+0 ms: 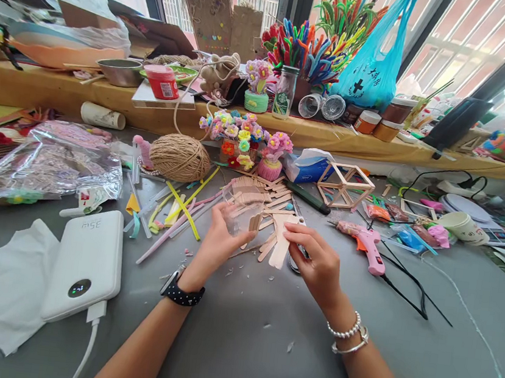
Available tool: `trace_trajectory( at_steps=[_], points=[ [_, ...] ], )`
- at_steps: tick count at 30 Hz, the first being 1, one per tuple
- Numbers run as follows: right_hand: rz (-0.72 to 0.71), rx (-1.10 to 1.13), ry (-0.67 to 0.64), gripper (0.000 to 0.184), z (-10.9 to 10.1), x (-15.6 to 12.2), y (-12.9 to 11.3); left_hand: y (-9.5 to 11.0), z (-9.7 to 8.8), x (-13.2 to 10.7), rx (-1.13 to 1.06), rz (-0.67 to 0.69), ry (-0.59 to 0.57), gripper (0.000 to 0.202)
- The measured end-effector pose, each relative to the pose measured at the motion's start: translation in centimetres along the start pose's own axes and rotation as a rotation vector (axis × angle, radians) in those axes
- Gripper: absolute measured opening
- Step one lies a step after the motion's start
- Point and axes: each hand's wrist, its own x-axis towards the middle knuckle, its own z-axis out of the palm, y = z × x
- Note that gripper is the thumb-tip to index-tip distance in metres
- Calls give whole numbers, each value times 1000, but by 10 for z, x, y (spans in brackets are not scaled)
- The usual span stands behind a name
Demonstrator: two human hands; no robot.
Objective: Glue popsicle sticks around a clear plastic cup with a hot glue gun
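Around a clear plastic cup point(242, 203) my left hand point(222, 234) is closed, its thumb toward a few short wooden stick pieces point(254, 222) at the cup's side. Whether those pieces are fixed to the cup I cannot tell. Between thumb and fingers, my right hand point(313, 255) pinches a pale flat wooden craft stick piece point(279, 244), held upright just right of the cup. Behind both hands lies a pile of loose craft sticks point(275, 192). A pair of scissors point(295, 262) is partly hidden behind my right hand.
A pink glue gun point(365, 246) with a black cable lies to the right, near a wooden stick frame point(345, 187). Twine point(180, 158) and yellow pipe cleaners point(187, 199) lie behind left. A white power bank point(87, 264) sits front left. Crafts crowd the ledge point(152, 109).
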Motion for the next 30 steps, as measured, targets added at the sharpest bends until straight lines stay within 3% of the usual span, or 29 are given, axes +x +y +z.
trace_trajectory(
  at_steps=[5,9,12,17,20,22,24,28,30],
  points=[
    [-17,20,25,18,-2,-4,1,0,0,-2,-26,40,0,76],
    [67,42,8,11,-4,-5,-2,15,3,-10,25,215,70,98],
    [282,166,-1,8,-5,-5,-8,29,5,-18,63,417,211,87],
    [584,519,-61,16,-2,-4,-15,32,5,-27,199,589,301,71],
    [680,673,-108,21,-2,-3,-17,30,4,-37,205,682,318,41],
    [695,744,-146,23,-2,-3,-19,31,6,-45,152,675,157,17],
    [681,783,-198,24,-3,-4,-21,35,10,-51,92,568,16,6],
    [604,761,-336,27,-4,-5,-24,42,18,-50,-59,183,-251,15],
    [571,738,-390,28,-5,-4,-25,43,19,-46,-135,65,-390,21]
  ],
)
